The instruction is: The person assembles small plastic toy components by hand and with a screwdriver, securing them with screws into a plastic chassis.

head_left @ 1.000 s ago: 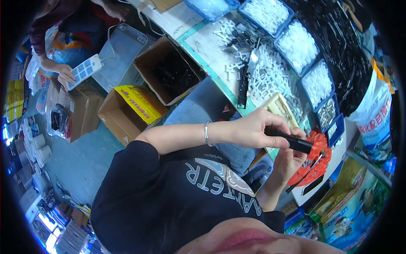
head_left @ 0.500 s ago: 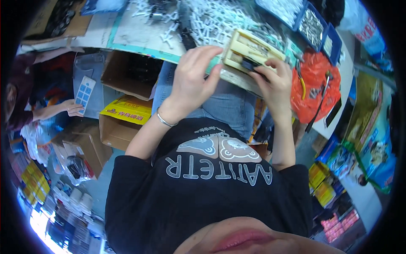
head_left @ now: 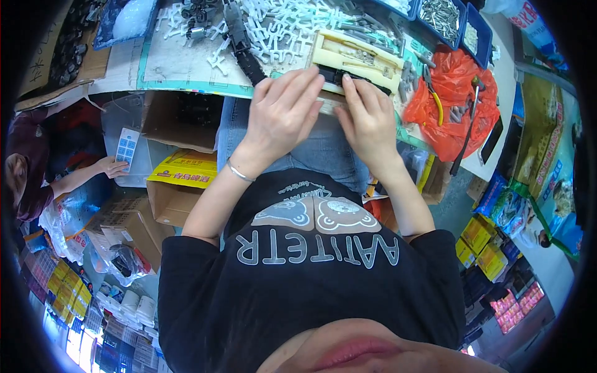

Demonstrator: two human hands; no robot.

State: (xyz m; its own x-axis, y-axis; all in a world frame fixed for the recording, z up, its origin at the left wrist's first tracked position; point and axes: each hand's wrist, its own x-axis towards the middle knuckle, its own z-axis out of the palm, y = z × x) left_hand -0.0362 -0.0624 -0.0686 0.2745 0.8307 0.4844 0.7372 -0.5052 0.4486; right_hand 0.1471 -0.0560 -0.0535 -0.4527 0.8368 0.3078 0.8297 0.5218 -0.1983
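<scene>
A cream plastic jig (head_left: 357, 46) with moulded recesses lies near the table's front edge, close to both hands. A black strip-like part (head_left: 329, 76) sits in its near slot, partly covered by my fingers. My left hand (head_left: 280, 115) is open, its stretched fingertips at the left end of the black part. My right hand (head_left: 371, 118) is also open, with outstretched fingers resting on that part and the thumb apart. Left of the jig lies a long black assembly (head_left: 239, 37). White plastic Y-shaped pieces (head_left: 273, 31) are heaped behind it.
To the right, an orange-red plastic bag (head_left: 451, 124) carries yellow-handled pliers (head_left: 435, 99) and a long dark tool (head_left: 466, 130). Blue bins (head_left: 461, 37) of small parts stand at the back right. Cardboard boxes (head_left: 180, 121) are below the table. Another person's hand (head_left: 112, 166) is at far left.
The black part my right hand was pinching now lies in the jig's slot. Both hands have moved left and closer together, and the right fingers have straightened. The view has shifted slightly.
</scene>
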